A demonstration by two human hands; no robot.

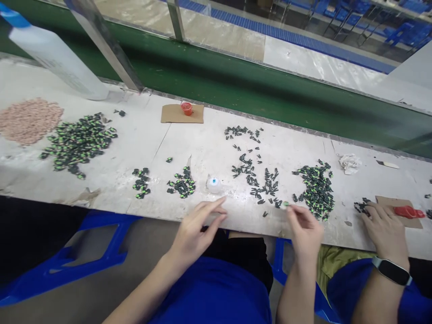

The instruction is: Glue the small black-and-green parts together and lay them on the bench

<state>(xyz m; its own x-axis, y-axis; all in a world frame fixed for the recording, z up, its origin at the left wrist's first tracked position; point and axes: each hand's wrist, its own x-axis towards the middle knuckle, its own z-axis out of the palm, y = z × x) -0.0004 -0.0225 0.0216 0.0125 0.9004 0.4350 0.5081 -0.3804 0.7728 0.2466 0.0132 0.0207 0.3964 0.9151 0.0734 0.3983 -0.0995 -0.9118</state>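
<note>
My right hand (305, 227) is closed in a pinch at the front of the table, with a small green-topped piece (286, 204) at its fingertips. My left hand (199, 227) hovers over the table's front edge, thumb and forefinger apart, and nothing shows between them. Just beyond it stands a small white bottle (213, 184) with a blue tip. Between my hands lie loose small black parts (270, 182). A heap of black-and-green pieces (317, 191) sits right behind my right hand, and a smaller cluster (182, 183) lies to the left of the bottle.
A co-worker's hand (386, 225) touches black parts at right, beside a red container (407, 211) on cardboard. Far left are a pinkish pile (30, 120), a black-and-green heap (79, 141) and a big white bottle (60, 60). A red cup (186, 109) sits on cardboard (170, 114).
</note>
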